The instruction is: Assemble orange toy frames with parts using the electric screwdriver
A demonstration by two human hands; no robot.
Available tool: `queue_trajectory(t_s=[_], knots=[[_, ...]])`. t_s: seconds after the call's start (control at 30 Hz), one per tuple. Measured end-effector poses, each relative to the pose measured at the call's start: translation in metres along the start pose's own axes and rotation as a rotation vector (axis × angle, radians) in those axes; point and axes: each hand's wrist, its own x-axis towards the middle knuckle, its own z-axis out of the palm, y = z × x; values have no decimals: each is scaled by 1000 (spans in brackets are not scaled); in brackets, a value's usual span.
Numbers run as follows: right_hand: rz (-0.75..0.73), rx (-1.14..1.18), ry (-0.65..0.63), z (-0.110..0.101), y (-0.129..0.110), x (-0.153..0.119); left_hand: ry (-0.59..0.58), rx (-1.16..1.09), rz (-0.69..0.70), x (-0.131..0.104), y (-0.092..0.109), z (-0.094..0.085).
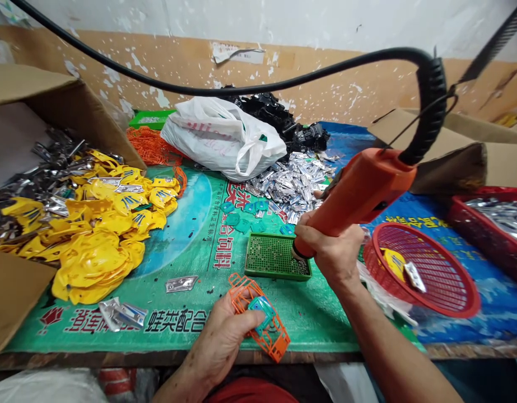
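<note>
My left hand [237, 322] is closed around an orange plastic frame [279, 341], with the thumb pressing a teal translucent plastic piece [258, 307] against it, above the table's front edge. My right hand [336, 252] grips an orange electric screwdriver [350, 193], tilted with its lower end over the green tray. That tray [279, 275] has a perforated bed dotted with small metal pieces, probably screws. The driver's tip is hidden against the tray. Several loose teal pieces [241, 223] lie just behind the tray, beside a heap of shiny metal plates [289, 182].
Yellow plastic parts [98, 252] pile up left, spilling from a cardboard box [90, 120]. A white plastic bag [224, 137] and orange frames [149, 146] lie behind. At right stand a red basket [468, 296] and another cardboard box [447, 162]. A black cable [241, 89] arches overhead to the driver.
</note>
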Motion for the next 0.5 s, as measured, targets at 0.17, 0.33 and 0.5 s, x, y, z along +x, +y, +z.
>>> queue_trajectory(t_s=[0.17,0.33,0.5], knots=[[-21,-17,7,-1,1,0,12,-8,12,0,-1,0],[-44,2,31,-4,3,2,1,-10,15,1,1,1],[-93,82,51,-7,-4,5,-27,-7,17,2,1,1]])
